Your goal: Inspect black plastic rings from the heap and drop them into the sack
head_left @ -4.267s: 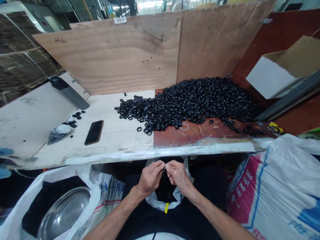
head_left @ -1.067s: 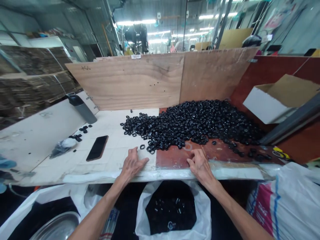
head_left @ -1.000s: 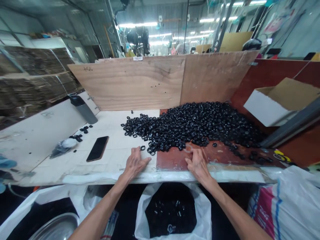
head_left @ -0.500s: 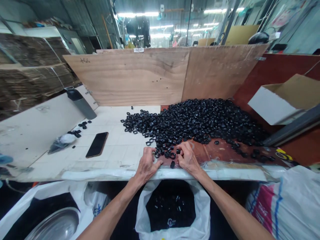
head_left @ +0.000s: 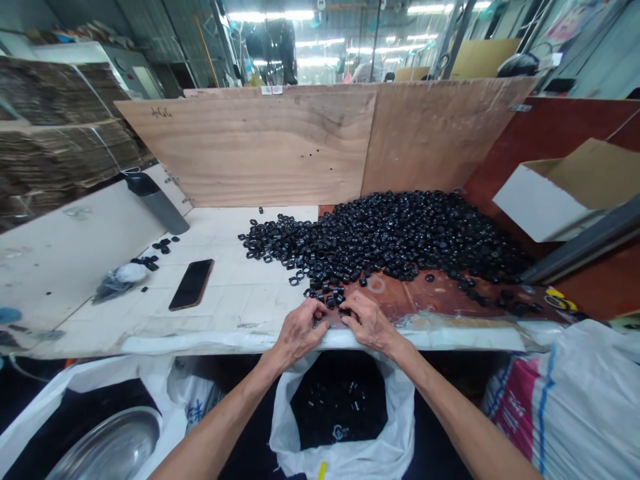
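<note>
While the left hand [head_left: 299, 330] is resting at the near edge of the tabletop [head_left: 240, 293], its thumb and fingers are standing slightly apart beside a few black rings. The right hand [head_left: 370, 321] is facing it across a narrow gap, its curled fingers touching or nearly touching a dark piece; whether they are clamping it, one cannot tell. Beyond both hands, the heap of black rings [head_left: 400, 233] is spreading over the white and red surfaces, mostly toward the right. Below the edge, an open white sack [head_left: 345, 460] is holding more dark pieces. A phone [head_left: 191, 285] is lying left of the heap, and a gray bottle [head_left: 163, 205] is leaning farther left.
</note>
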Demonstrator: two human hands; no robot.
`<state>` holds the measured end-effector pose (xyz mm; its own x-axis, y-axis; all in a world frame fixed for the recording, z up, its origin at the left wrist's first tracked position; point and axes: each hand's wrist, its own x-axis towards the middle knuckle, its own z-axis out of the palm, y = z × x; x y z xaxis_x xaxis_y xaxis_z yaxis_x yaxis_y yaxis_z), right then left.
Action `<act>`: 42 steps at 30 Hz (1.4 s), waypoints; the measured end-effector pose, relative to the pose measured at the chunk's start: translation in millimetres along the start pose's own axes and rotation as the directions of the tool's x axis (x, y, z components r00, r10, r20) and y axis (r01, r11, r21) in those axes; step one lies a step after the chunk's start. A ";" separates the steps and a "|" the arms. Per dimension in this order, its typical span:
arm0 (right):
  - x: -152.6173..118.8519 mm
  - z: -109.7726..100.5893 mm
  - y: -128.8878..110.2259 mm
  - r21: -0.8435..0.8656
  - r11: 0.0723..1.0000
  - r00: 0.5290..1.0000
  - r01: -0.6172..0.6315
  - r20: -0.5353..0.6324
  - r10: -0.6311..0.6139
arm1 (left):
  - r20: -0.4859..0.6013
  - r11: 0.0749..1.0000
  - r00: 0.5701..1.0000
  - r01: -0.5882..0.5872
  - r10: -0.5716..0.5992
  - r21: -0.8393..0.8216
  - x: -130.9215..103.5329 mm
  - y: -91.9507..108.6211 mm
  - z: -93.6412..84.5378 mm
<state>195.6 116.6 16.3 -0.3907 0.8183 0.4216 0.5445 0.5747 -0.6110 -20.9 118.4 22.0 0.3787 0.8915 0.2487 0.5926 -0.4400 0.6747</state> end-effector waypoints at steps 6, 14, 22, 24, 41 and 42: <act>-3.6 -2.4 3.9 0.033 0.994 0.988 -0.108 -0.110 0.111 | -0.044 0.997 0.997 0.063 -0.065 -0.036 -2.2 -0.2 2.0; 0.8 -4.1 16.5 0.026 0.962 0.925 -0.271 -0.269 0.267 | -0.038 0.995 0.999 0.011 -0.007 0.100 9.1 22.8 24.2; -1.6 1.0 14.5 0.004 0.977 0.959 -0.215 -0.190 0.212 | -0.109 0.996 0.994 -0.010 0.019 0.087 10.1 12.7 31.5; -5.5 0.5 12.7 0.093 0.964 0.944 -0.248 -0.200 0.262 | -0.125 1.000 0.992 -0.004 0.008 0.029 7.1 11.3 30.9; -3.8 6.7 2.0 0.645 0.651 0.865 -0.401 0.032 0.502 | -0.104 0.820 0.977 0.098 -0.188 -0.563 6.9 17.8 21.6; -4.1 6.6 1.6 0.637 0.656 0.869 -0.405 0.046 0.492 | -0.088 0.796 0.973 0.119 -0.211 -0.593 6.3 18.2 21.3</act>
<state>193.2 114.1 9.2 -0.1056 0.9938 0.0352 0.0429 0.0399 -0.9983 7.4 113.7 21.1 0.1807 0.9703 0.1607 0.0950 -0.1798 0.9791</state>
